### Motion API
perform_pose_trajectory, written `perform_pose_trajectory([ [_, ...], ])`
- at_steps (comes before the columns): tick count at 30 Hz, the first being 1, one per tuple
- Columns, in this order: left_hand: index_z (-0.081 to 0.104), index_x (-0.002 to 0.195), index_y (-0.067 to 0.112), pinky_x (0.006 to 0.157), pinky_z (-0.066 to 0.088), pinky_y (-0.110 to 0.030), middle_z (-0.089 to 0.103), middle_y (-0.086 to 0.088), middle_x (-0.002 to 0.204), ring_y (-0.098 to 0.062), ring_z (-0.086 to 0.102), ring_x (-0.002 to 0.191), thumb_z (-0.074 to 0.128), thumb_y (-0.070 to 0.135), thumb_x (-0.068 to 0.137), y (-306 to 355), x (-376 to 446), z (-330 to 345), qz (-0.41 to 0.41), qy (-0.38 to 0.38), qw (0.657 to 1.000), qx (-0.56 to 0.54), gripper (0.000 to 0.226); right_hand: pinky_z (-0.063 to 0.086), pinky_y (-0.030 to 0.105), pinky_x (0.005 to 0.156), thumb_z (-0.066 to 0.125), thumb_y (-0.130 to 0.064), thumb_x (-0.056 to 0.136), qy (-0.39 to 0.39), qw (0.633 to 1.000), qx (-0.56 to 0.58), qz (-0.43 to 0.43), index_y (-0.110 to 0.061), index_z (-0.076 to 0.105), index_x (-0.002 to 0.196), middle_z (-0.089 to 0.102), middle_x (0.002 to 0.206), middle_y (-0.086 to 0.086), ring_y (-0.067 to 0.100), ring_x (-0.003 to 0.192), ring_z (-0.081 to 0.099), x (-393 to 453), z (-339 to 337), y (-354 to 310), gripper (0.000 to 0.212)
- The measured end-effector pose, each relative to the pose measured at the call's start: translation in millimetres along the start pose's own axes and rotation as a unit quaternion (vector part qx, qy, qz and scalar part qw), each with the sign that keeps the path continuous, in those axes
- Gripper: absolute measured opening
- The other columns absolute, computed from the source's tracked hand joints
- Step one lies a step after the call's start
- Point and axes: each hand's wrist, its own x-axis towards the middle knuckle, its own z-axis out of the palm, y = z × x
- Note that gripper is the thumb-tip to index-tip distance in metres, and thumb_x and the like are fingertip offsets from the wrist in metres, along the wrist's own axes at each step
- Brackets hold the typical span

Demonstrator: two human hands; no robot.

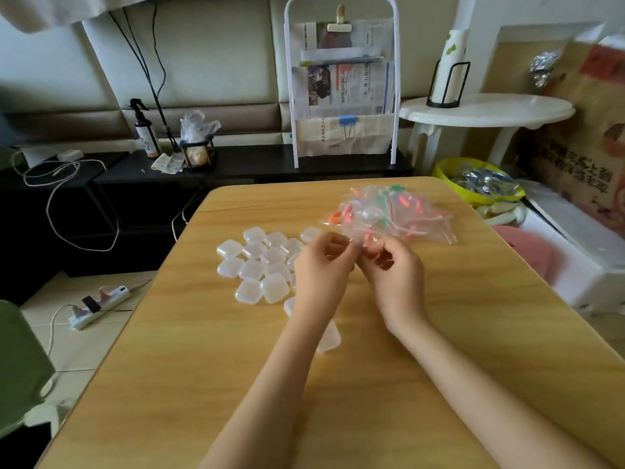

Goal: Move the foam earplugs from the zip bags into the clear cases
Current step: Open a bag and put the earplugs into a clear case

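Observation:
A heap of small clear zip bags (399,211) with orange, pink and green foam earplugs inside lies at the far right of the wooden table (209,384). Several square clear cases (260,265), all closed, are clustered left of centre; one more case (329,338) lies partly under my left forearm. My left hand (321,269) and my right hand (394,272) meet at the near edge of the heap. The fingertips of both pinch one zip bag (358,240) between them. What is inside this bag is hard to make out.
Left of the table, a power strip (98,306) and cables lie on the floor. Behind the table stand a dark low cabinet (236,164) and a white newspaper rack (341,89). A white round side table (487,110) and a yellow bag (473,181) are at the right.

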Motion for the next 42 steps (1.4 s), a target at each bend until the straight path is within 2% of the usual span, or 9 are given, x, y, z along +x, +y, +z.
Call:
perform_pose_trajectory([
  [3, 0.070, 0.077, 0.016, 0.069, 0.055, -0.030, 0.071, 0.002, 0.070, -0.011, 0.067, 0.069, 0.072, 0.025, 0.082, -1.0, -7.1, -1.4, 0.012, -0.023, 0.999, 0.019, 0.010, 0.035, 0.020, 0.055, 0.070, 0.001, 0.079, -0.022, 0.999, -0.006, 0.031, -0.001, 0.049, 0.064, 0.054, 0.063, 0.014, 0.012, 0.061, 0.042, -9.7, -1.4, -0.7, 0.025],
  [9, 0.074, 0.081, 0.003, 0.077, 0.059, -0.035, 0.072, -0.011, 0.078, -0.020, 0.070, 0.076, 0.074, 0.016, 0.081, 0.3, -11.0, -8.3, -0.032, -0.057, 0.994, -0.090, 0.013, 0.037, 0.015, 0.055, 0.076, -0.015, 0.080, -0.106, 0.984, 0.072, 0.124, -0.015, 0.048, 0.065, 0.049, 0.062, -0.006, 0.004, 0.056, 0.044, -4.5, -14.1, -1.7, 0.031],
  [15, 0.071, 0.079, 0.002, 0.068, 0.057, -0.024, 0.072, -0.008, 0.075, -0.017, 0.071, 0.078, 0.068, 0.009, 0.085, 2.8, -9.4, -6.9, -0.046, -0.099, 0.982, -0.155, 0.010, 0.033, 0.020, 0.056, 0.073, -0.012, 0.078, -0.184, 0.950, 0.197, 0.159, -0.010, 0.050, 0.071, 0.045, 0.055, -0.002, 0.009, 0.053, 0.040, 7.0, -30.7, 7.5, 0.024],
  [18, 0.067, 0.081, -0.002, 0.065, 0.057, -0.025, 0.070, -0.015, 0.080, -0.020, 0.071, 0.080, 0.065, 0.010, 0.088, 0.5, -5.5, -6.2, -0.031, -0.064, 0.990, -0.123, 0.014, 0.033, 0.021, 0.056, 0.075, -0.021, 0.073, -0.191, 0.944, 0.220, 0.156, -0.009, 0.051, 0.072, 0.044, 0.057, 0.001, 0.013, 0.054, 0.039, 9.3, -29.1, 8.7, 0.027],
  [22, 0.066, 0.081, 0.001, 0.069, 0.059, -0.030, 0.068, -0.009, 0.075, -0.017, 0.069, 0.077, 0.063, 0.019, 0.090, 0.6, -7.7, -1.3, -0.012, -0.080, 0.991, -0.109, 0.021, 0.033, 0.019, 0.053, 0.073, -0.008, 0.081, -0.174, 0.962, 0.167, 0.131, -0.010, 0.051, 0.072, 0.045, 0.058, -0.002, 0.009, 0.051, 0.039, 8.5, -25.9, 8.0, 0.023],
  [27, 0.067, 0.078, 0.000, 0.066, 0.058, -0.028, 0.067, -0.009, 0.070, -0.018, 0.069, 0.070, 0.070, 0.012, 0.085, -4.7, -5.7, -1.9, 0.004, -0.064, 0.996, -0.069, 0.014, 0.037, 0.016, 0.052, 0.074, -0.005, 0.080, -0.179, 0.965, 0.153, 0.112, -0.014, 0.051, 0.067, 0.049, 0.057, -0.007, 0.007, 0.052, 0.044, 7.4, -22.5, 8.9, 0.027],
  [32, 0.065, 0.082, -0.002, 0.069, 0.060, -0.036, 0.069, -0.018, 0.077, -0.027, 0.069, 0.076, 0.066, 0.013, 0.087, -4.7, -7.3, -0.6, 0.009, -0.057, 0.996, -0.066, 0.016, 0.039, 0.019, 0.053, 0.069, -0.006, 0.085, -0.202, 0.961, 0.160, 0.105, -0.012, 0.052, 0.073, 0.048, 0.065, 0.004, 0.012, 0.054, 0.045, 7.0, -24.1, 8.9, 0.022],
  [37, 0.064, 0.082, -0.002, 0.067, 0.060, -0.034, 0.068, -0.014, 0.074, -0.023, 0.069, 0.073, 0.066, 0.015, 0.087, -5.7, -6.7, -1.1, 0.020, -0.050, 0.997, -0.048, 0.018, 0.040, 0.021, 0.056, 0.069, -0.011, 0.086, -0.213, 0.965, 0.122, 0.092, -0.006, 0.053, 0.077, 0.048, 0.062, 0.005, 0.014, 0.056, 0.046, 6.2, -21.7, 9.6, 0.019],
  [42, 0.063, 0.077, 0.006, 0.066, 0.059, -0.034, 0.067, -0.007, 0.070, -0.021, 0.068, 0.072, 0.062, 0.013, 0.090, -5.4, -5.3, -0.7, 0.044, -0.057, 0.996, -0.044, 0.014, 0.040, 0.018, 0.055, 0.071, -0.009, 0.082, -0.189, 0.957, 0.175, 0.132, -0.011, 0.053, 0.071, 0.050, 0.057, -0.002, 0.012, 0.054, 0.044, 7.8, -24.7, 7.6, 0.021],
])
